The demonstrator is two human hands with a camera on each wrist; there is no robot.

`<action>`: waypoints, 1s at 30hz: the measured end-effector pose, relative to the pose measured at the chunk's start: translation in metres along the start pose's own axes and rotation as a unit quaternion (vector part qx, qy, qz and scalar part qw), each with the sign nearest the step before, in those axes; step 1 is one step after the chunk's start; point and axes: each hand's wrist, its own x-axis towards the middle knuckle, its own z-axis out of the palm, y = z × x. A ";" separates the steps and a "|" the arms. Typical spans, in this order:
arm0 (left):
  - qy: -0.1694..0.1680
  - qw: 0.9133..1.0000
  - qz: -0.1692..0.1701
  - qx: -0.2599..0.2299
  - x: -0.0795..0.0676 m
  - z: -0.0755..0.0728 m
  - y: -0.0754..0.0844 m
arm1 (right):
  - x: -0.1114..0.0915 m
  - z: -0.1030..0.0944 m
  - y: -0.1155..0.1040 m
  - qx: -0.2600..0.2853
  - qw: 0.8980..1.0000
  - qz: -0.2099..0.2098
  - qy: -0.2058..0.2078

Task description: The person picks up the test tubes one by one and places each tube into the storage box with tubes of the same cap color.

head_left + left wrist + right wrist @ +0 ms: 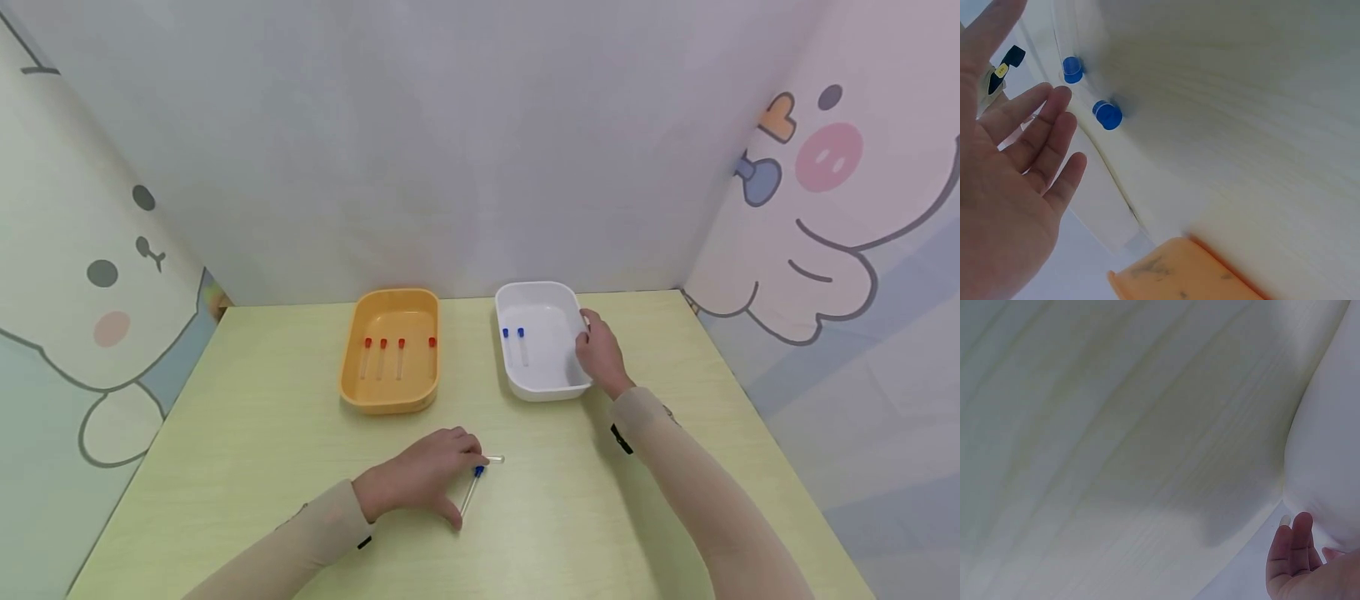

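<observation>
Two clear tubes with blue caps lie on the table under my left hand; one blue-capped tube runs between thumb and fingers, and the clear end of another tube pokes out past the fingertips. In the left wrist view my fingers are loosely extended beside both blue caps, holding neither. At the right side of the white tray, my right hand grips the rim, thumb on the inner side. Two blue-capped tubes lie in that tray, toward its left wall.
An orange tray stands left of the white one, with several red-capped tubes lying in it. Behind both trays rises a pale curtain. Cartoon-printed panels flank the pale yellow table.
</observation>
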 end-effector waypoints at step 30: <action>-0.004 0.995 0.031 0.099 0.003 0.008 0.011 | 0.001 0.001 0.001 0.000 1.000 -0.010 0.005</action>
